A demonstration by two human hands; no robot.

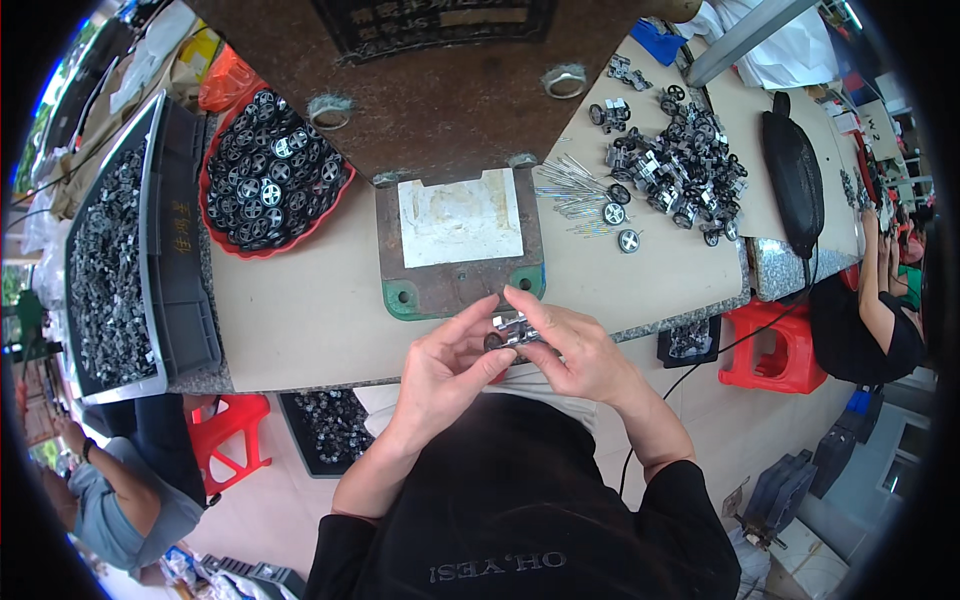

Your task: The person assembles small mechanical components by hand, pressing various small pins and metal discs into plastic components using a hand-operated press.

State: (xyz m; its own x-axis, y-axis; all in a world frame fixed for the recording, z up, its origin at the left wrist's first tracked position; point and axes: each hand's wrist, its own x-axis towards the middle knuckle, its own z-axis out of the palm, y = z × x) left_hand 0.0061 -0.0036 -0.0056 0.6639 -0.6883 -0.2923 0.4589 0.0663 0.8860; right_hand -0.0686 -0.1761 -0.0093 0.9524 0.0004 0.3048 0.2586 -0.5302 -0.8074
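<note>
Both my hands meet over the table's front edge, just below the green base of a press. Between them is a small chrome and black toy-car chassis (514,327) with a dark wheel (492,342) at its left end. My left hand (440,372) is closed round the wheel end, thumb underneath and index finger above. The chassis's right side is pinched in the thumb and fingers of my right hand (577,350). My fingertips partly cover the piece. Beyond them, a white plate (460,220) lies on the base of the press (460,85).
At left stand a red basin (285,252) of spoked wheels and a grey crate (185,290) of small dark parts. On the right lie thin metal pins (578,190), a heap of wheeled chassis (680,165) and a black pouch (792,185). Other people sit at both sides near red stools (770,345).
</note>
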